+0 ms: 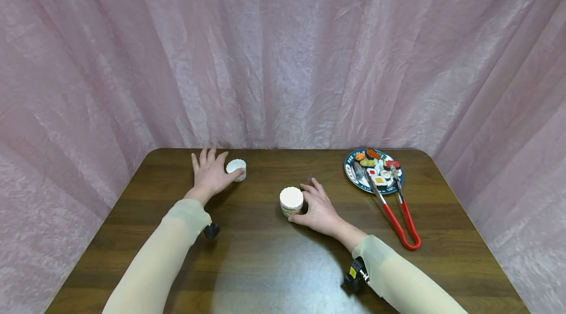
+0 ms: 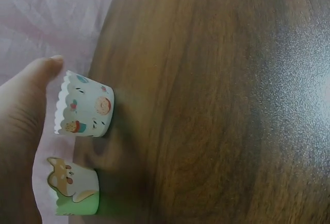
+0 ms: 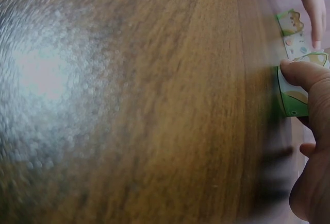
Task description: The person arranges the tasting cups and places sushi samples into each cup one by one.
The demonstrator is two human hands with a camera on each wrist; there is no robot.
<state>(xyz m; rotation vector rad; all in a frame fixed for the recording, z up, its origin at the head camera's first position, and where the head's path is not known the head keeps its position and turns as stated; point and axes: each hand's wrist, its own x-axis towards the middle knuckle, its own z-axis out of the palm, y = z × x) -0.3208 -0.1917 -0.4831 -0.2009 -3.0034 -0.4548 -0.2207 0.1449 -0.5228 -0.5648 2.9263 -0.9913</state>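
Observation:
My left hand (image 1: 211,175) is at the far left of the table, fingers spread, its thumb beside a white scalloped paper baking cup (image 1: 235,163). In the left wrist view this cup (image 2: 88,106) carries small sweets prints. Next to it stands a green-based cup with a dog picture (image 2: 80,189); in the head view the left hand seems to cover it. Near the table's middle, my right hand (image 1: 319,210) grips a stack of paper baking cups (image 1: 291,200) between thumb and fingers. The right wrist view shows the thumb against the stack's green outer cup (image 3: 295,103).
A round patterned plate (image 1: 350,175) with toy sushi pieces stands at the back right. Red-handled metal tongs (image 1: 400,228) lean across it, handles toward the front. A pink curtain (image 1: 283,58) hangs behind the wooden table (image 1: 265,265).

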